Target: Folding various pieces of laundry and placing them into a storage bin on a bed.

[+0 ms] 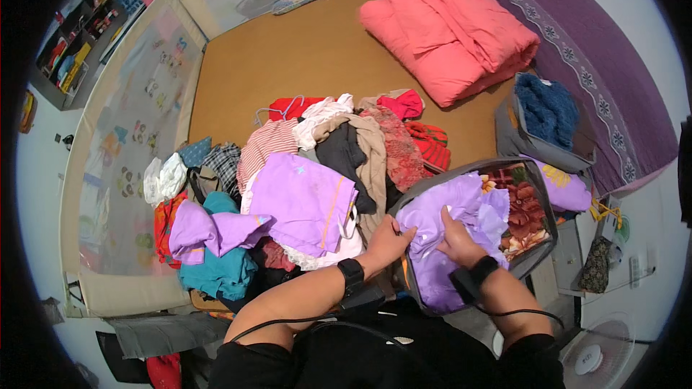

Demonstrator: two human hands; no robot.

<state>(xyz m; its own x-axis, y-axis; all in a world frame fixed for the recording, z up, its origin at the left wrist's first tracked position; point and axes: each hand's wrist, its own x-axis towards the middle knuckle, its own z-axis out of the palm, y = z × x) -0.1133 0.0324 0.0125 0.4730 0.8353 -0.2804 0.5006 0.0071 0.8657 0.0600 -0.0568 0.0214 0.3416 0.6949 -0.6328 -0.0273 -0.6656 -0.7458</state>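
Observation:
A grey fabric storage bag lies unzipped before me, with a crumpled lavender cloth filling its left and middle. Beside that cloth, a folded dark red floral textile shows at the bag's right. My left hand is at the bag's left edge, thumb and fingers pinched on the lavender cloth. On top of the same cloth rests my right hand, thumb spread upward and fingertips partly buried, so its grip is unclear. Left of the bag, a lavender garment tops a heap of clothes.
A folded coral quilt lies at the back right of the brown mattress. Another grey storage bag holds a blue fuzzy textile. Mesh bed rails border the left and far sides. A fan stands at lower right.

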